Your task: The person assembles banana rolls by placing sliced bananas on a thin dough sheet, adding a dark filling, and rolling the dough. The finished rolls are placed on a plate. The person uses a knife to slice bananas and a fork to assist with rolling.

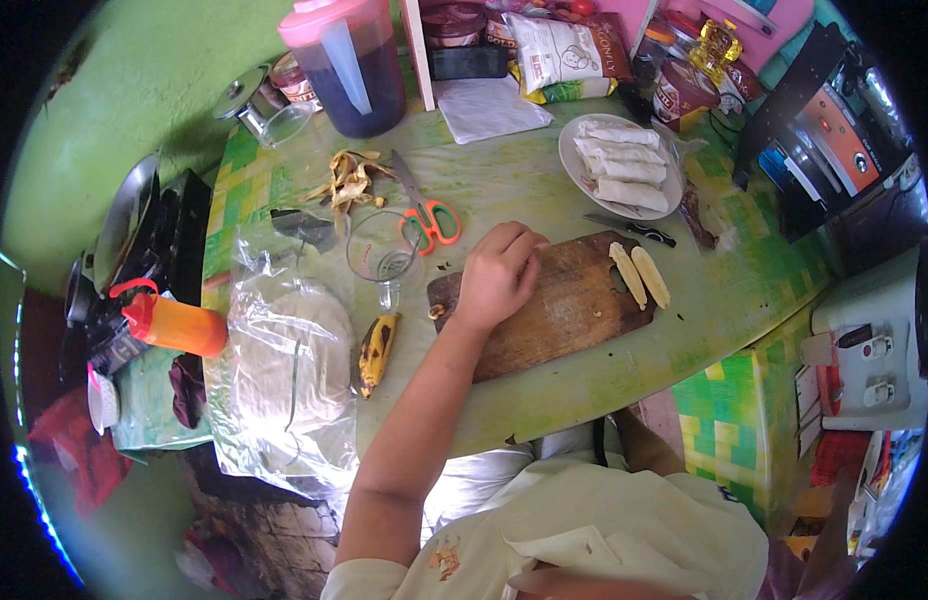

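My left hand (499, 275) is over the left part of a worn wooden cutting board (554, 315), fingers curled inward. Whatever they may hold is hidden. On the board's right end lie two peeled banana halves (640, 277), one of them reaching over the edge. Behind them rests a knife with a black handle (649, 234). Left of the board lies an unpeeled banana (378, 355) with dark spots. My right forearm (646, 445) hangs below the table edge, and its hand is out of sight.
A plate (574, 170) holds several white wrapped rolls. Orange-handled scissors (429, 222), banana peels (350, 185) and a clear glass mug (384, 250) are left of the board. Round wrappers (294, 355) lie in plastic. A pink-lidded pitcher (359, 80) stands behind.
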Motion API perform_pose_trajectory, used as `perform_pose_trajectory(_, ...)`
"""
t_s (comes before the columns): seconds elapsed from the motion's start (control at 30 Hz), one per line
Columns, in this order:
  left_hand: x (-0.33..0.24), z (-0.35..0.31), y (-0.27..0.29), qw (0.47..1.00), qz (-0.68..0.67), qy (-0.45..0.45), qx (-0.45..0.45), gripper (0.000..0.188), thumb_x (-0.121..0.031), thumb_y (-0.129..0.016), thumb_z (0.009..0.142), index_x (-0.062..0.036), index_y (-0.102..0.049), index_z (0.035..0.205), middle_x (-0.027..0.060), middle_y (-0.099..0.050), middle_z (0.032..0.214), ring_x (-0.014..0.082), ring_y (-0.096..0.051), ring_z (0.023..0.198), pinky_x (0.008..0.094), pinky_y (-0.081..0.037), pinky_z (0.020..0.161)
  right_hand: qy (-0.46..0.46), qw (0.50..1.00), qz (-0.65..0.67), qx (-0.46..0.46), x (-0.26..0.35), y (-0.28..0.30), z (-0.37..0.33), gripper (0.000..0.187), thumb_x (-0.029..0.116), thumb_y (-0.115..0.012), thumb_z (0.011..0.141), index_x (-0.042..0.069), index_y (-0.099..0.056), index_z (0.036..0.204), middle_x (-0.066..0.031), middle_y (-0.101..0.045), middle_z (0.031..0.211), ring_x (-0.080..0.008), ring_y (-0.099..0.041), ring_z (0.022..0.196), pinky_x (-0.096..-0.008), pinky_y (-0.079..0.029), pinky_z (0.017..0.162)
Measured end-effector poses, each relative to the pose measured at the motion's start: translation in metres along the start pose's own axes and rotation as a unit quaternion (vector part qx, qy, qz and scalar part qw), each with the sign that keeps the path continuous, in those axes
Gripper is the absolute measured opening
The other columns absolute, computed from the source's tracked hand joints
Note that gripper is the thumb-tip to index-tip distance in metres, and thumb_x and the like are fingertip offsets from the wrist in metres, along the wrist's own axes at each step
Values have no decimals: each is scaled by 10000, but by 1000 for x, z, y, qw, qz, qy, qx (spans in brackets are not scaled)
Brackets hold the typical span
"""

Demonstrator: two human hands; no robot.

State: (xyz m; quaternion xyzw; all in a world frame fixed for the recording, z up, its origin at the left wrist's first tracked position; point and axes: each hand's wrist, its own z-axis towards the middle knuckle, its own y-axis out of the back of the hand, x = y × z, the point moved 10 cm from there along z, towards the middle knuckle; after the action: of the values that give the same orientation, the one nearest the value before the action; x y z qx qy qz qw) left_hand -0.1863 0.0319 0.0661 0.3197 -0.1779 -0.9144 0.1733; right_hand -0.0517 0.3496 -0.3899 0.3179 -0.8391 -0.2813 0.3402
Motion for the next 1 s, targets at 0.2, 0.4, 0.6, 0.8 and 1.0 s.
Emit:
perform_pose_trajectory(0.2, -2, 1, -1, 1000, 1, -1, 4, 170, 24, -635, 735, -38, -645, 893, 125, -599, 880, 325, -616, 826, 416, -516, 723, 6, 1000, 12, 6, 14, -5, 0, 386, 371, -579, 903, 76, -683, 1130, -153, -712, 1066, -294, -679, 952, -417, -547, 802)
perform_pose_trajectory(0.4, -1, -1, 5, 1000, 1, 0, -3, 174, 38, -630, 746, -32, -647, 904, 130, -608, 888, 327, -621, 827, 414, -518, 720, 19, 1000, 7, 18, 30, -5, -1, 384, 354, -606, 891, 70, -681, 1138, -152, -713, 1063, -281, -684, 945, -407, -552, 793)
perform_pose_trajectory(0.6, -3, 1, 0, 1000, -5, -8, -3, 154, 27, -634, 748, -31, -644, 890, 123, -608, 882, 320, -622, 827, 417, -525, 725, 16, 1000, 8, 20, 26, 5, 0, 386, 337, -632, 879, 64, -680, 1146, -151, -714, 1060, -268, -688, 937, -396, -556, 784)
perform_pose_trajectory(0.8, -3, 1, 1, 1000, -1, -5, -3, 147, 32, -628, 749, -25, -641, 884, 122, -602, 867, 318, -618, 818, 417, -524, 721, 10, 1000, 3, 18, 21, 16, 0, 390, 320, -659, 866, 57, -678, 1155, -150, -715, 1057, -255, -692, 929, -386, -561, 776)
perform_pose_trajectory(1.0, -3, 1, 3, 1000, -1, -13, -6, 149, 36, -621, 754, -25, -641, 888, 125, -599, 859, 321, -613, 808, 416, -520, 711, 8, 1000, -3, 17, 26, 23, -1, 398, 303, -685, 854, 51, -677, 1163, -149, -716, 1054, -242, -697, 921, -376, -566, 767)
